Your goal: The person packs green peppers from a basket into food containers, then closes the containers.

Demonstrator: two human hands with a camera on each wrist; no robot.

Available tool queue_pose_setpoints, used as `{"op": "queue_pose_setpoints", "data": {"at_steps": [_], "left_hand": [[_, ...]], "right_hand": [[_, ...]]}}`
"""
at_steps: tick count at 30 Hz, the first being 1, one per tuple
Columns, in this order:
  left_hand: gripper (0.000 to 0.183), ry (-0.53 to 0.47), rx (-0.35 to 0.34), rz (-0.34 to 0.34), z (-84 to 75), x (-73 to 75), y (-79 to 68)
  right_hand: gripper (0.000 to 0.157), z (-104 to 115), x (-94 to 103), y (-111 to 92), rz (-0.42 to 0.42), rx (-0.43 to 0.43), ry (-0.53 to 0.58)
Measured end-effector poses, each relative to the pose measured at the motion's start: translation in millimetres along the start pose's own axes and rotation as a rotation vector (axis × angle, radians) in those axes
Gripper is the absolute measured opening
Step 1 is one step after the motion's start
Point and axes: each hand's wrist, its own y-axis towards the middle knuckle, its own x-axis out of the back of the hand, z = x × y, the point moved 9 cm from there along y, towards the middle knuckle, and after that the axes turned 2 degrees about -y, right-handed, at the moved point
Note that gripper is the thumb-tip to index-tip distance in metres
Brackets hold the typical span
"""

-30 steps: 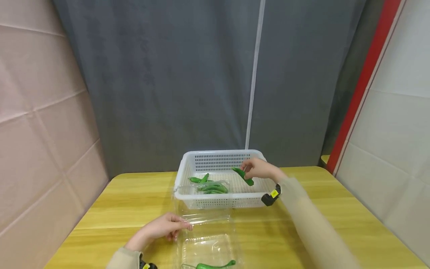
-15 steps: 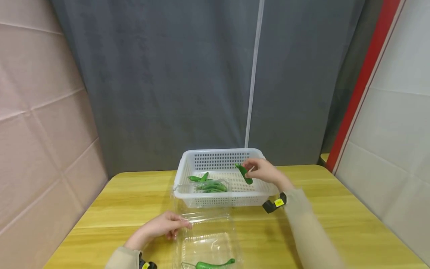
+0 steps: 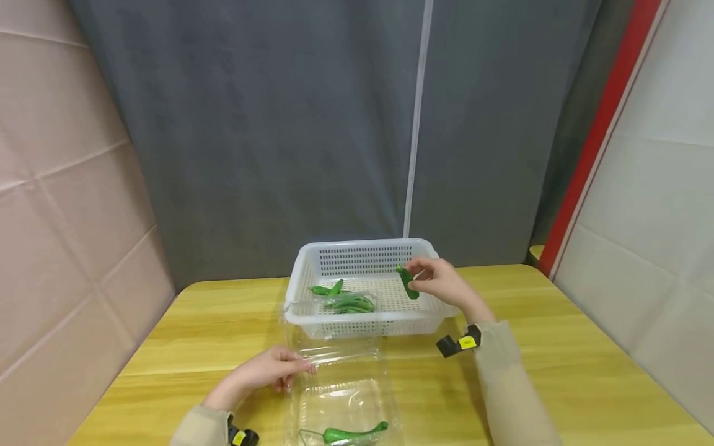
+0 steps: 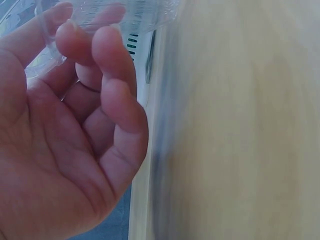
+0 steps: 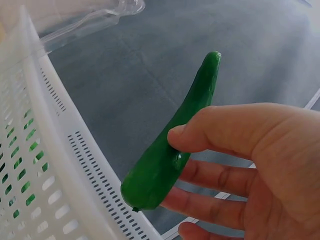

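Observation:
In the head view my right hand (image 3: 444, 285) holds a small dark green cucumber (image 5: 172, 145) above the right part of a white perforated basket (image 3: 368, 329). The right wrist view shows it between thumb and fingers, its thick end down and left. My left hand (image 3: 273, 370) pinches the left edge of a clear plastic clamshell box (image 3: 341, 402); the left wrist view shows the fingertips (image 4: 111, 42) at the plastic. One long green chili pepper (image 3: 354, 432) lies in the box's near half. Several green peppers (image 3: 348, 303) lie at the basket's left.
The box's raised clear lid (image 3: 334, 334) reaches over the basket's front rim, in front of some peppers. Box and basket stand on a wooden table (image 3: 223, 328). A grey curtain (image 3: 279, 155) hangs behind, with pale panels at both sides.
The right hand has shifted slightly right, and the cucumber it holds has turned more upright. The left hand keeps its hold on the box. The head view has tilted slightly.

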Motion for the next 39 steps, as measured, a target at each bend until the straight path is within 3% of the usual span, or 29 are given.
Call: {"op": "queue_pose_setpoints", "data": {"at_steps": [9,21,31,39], "left_hand": [[0.032,0.008,-0.007,-0.004,1.0,1.8,1.2],[0.034,0.024,0.006,-0.011,-1.3,3.0,-1.1],[0.034,0.023,0.007,-0.009,-1.3,0.8,-1.1],[0.034,0.011,0.006,-0.008,-1.4,1.1,-0.9]], "right_hand": [[0.027,16.5,4.5,-5.3,0.001,0.006,0.03],[0.026,56.7,0.8,-15.7,0.02,0.073,0.073],[0.024,95.2,-5.6,-29.7,0.032,0.242,0.002],[0.023,126.2,-24.0,-37.4,0.097,0.408,-0.015]]}}
